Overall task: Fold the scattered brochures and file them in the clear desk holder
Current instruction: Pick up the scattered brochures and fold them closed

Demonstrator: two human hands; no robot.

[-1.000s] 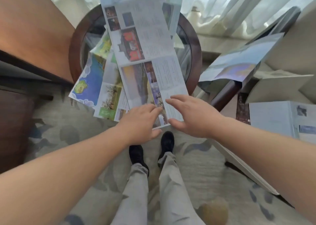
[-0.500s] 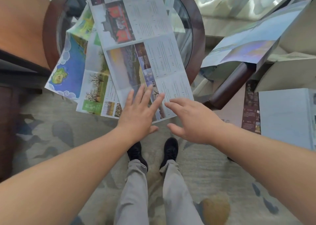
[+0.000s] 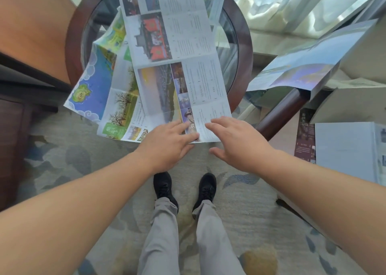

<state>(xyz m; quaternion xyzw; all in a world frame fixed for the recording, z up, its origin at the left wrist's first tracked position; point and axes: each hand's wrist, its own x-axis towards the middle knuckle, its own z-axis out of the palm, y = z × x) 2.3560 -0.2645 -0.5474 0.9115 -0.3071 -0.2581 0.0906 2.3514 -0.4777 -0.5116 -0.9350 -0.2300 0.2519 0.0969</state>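
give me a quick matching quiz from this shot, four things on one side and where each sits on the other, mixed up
Things:
1. long unfolded brochure
2. blue cartoon map brochure
3. left hand
4. dark maroon leaflet

Places:
A. on the surface at the right, beside grey-white sheets
B. fingers on the near end of the long brochure
C. left side of the round glass table, hanging over its rim
D. on top of the pile, running down the table's middle

Pairs: 1-D, 2-C, 3-B, 4-A
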